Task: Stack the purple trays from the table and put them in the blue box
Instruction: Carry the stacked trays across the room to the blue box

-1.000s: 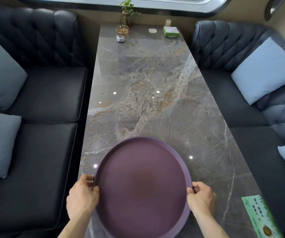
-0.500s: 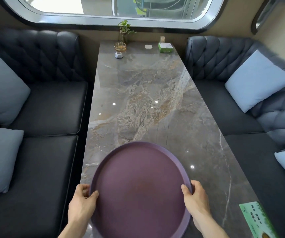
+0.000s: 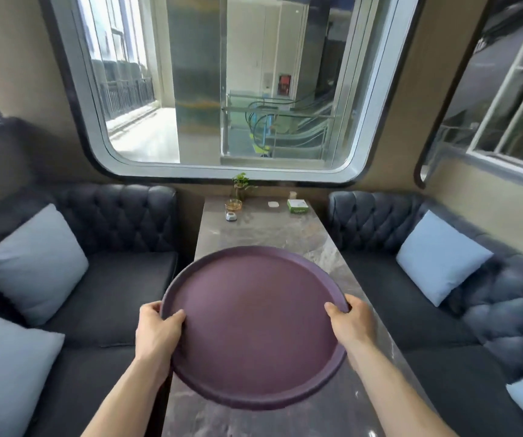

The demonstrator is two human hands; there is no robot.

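The biggest thing I see is the big window (image 3: 222, 83) at 12 o'clock, with rounded corners. Under it are two dark sofas: the left sofa (image 3: 108, 279) at 9 o'clock and the right sofa (image 3: 418, 294) at 3 o'clock, each with pale blue pillows (image 3: 33, 263). Between them runs the long marble table (image 3: 285, 234), shiny and smooth.

The purple tray (image 3: 254, 326) is round and sits in the middle of my view, held up over the near part of the table. It tips a bit, near edge lower. I cannot tell if it is one tray or a few stacked.

My left hand (image 3: 157, 332) is closed on the tray's rim at 9 o'clock, thumb on top. My right hand (image 3: 351, 323) is closed on the rim at 3 o'clock, thumb on top too.

I cannot see the blue box anywhere, so I think it is off to one side or behind me.

What could go wrong? The tray is wide and held only by its edges, so it could slip if I turn fast. It could also bump the table edge or a sofa.

Far away at 12 o'clock sit a little plant (image 3: 242, 184), a glass dish (image 3: 233, 204) and a green box (image 3: 298, 205).
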